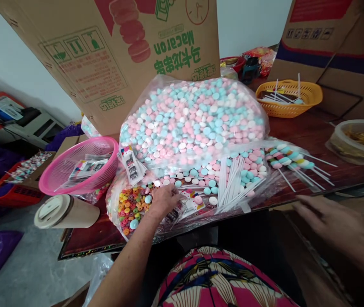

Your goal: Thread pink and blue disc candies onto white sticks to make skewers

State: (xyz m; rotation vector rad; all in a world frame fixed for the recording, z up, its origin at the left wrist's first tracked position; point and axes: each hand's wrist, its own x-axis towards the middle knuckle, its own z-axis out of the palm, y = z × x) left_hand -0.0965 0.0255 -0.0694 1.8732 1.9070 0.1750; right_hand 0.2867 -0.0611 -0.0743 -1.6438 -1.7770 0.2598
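Observation:
My left hand (164, 200) rests in the candies at the front of the table, its fingers curled down and closed; whatever they hold is hidden. Beside it lie colourful ring candies (134, 204), pink, blue and white button candies (212, 183), and a clear printed packet (191, 204). My right hand (332, 219), smeared by motion, is off the table's front edge at the right, fingers stretched out and seemingly holding nothing. Near it are wrapped twisted candy skewers (287, 157) with white sticks. Loose white sticks (233, 183) lie between the hands.
A large clear bag of button candies (195, 119) fills the middle, before a cardboard box (82, 68). At left stand a pink basket (113, 164) of packets and a lidded cup (82, 212). A yellow basket (289, 111) and a tub of gold ties (345, 147) are at right.

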